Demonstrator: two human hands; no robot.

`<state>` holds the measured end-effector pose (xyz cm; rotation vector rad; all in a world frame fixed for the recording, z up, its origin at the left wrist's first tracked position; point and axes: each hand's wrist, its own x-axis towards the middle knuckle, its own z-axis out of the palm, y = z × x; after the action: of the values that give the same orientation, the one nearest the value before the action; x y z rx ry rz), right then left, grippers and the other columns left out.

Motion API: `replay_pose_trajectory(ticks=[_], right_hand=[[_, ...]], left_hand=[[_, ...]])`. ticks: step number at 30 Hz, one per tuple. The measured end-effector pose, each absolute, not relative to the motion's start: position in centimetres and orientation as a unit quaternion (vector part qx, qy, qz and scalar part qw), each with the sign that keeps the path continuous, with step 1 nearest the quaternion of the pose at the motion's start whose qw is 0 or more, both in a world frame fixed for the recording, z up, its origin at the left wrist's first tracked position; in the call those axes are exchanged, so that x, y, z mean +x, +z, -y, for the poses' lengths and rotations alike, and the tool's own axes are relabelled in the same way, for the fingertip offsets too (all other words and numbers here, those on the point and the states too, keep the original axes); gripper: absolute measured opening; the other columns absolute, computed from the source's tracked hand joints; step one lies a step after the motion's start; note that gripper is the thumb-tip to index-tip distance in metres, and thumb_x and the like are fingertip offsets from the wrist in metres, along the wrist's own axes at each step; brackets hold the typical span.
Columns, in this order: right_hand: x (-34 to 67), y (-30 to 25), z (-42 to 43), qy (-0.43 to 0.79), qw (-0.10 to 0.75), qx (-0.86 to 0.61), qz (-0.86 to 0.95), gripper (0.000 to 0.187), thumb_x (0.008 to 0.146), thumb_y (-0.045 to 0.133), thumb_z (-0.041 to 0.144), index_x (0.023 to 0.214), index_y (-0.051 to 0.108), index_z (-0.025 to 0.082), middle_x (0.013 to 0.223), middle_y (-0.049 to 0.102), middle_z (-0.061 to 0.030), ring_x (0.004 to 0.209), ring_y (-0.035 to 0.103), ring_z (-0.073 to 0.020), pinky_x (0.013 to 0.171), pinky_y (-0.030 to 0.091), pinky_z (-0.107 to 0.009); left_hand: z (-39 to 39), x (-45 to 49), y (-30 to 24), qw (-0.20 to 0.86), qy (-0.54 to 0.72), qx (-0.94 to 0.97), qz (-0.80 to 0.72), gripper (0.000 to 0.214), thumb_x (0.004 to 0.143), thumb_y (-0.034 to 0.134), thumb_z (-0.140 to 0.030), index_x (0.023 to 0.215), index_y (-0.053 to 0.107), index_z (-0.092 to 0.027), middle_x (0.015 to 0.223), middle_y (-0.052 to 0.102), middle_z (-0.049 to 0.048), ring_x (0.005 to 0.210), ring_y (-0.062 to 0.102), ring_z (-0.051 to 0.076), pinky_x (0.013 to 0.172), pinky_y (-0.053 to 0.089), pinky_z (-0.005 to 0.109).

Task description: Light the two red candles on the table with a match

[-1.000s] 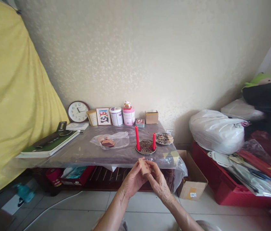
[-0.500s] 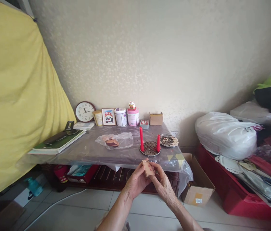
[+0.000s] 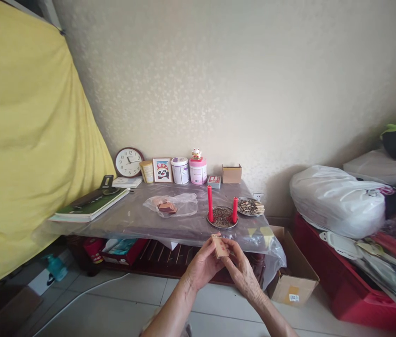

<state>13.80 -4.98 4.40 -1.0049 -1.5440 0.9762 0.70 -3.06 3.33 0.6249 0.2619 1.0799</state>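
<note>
Two bare hands are meeting in front of a low table covered in clear plastic, and a small tan cardboard box is hanging in the air between them, near the table's front edge. The left hand is curling partly closed, its thumb pressing the box's left side and its fingers supporting it from behind; the right hand, also partly closed, is gripping the box's right side and lower end with thumb and fingertips. The box is looking like a matchbox with reddish marks; whether it is opening at the far end is too small to tell. Handling it well is probably calling for the left hand to be steadying the sides lightly, since thin card is likely to be denting easily, while the right is working gently, not tipping any loose contents out. Just beyond, a tall red candle and a shorter red candle are standing upright on a round metal plate, so low, careful movements are seeming wise, with both wrists staying clear of them.
</note>
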Motion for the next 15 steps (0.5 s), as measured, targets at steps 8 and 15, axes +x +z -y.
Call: replay_pose_trajectory(ticks=[8, 15], right_hand=[[15.9, 5.6, 4.0, 0.485, 0.515, -0.385, 0.593, 0.033, 0.079, 0.06, 0.043, 0.105, 0.058, 0.022, 0.109, 0.064, -0.0058, 0.104, 0.058, -0.0228, 0.091, 0.045, -0.036], [16.9, 5.0, 3.3, 0.526, 0.528, -0.415, 0.522, 0.032, 0.071, 0.066, 0.049, 0.076, 0.061, 0.018, 0.073, 0.064, -0.0002, 0.07, 0.059, -0.0156, 0.073, 0.047, -0.03]], left_hand=[[3.1, 0.0, 3.3, 0.833, 0.473, 0.253, -0.135, 0.036, 0.086, 0.049, -0.032, 0.12, 0.05, -0.019, 0.095, 0.064, 0.0074, 0.083, 0.06, 0.015, 0.073, 0.045, 0.027], [3.3, 0.1, 2.9, 0.865, 0.387, 0.268, -0.176, 0.038, 0.085, 0.049, -0.037, 0.105, 0.059, -0.007, 0.087, 0.065, 0.0122, 0.073, 0.061, 0.014, 0.062, 0.045, 0.024]])
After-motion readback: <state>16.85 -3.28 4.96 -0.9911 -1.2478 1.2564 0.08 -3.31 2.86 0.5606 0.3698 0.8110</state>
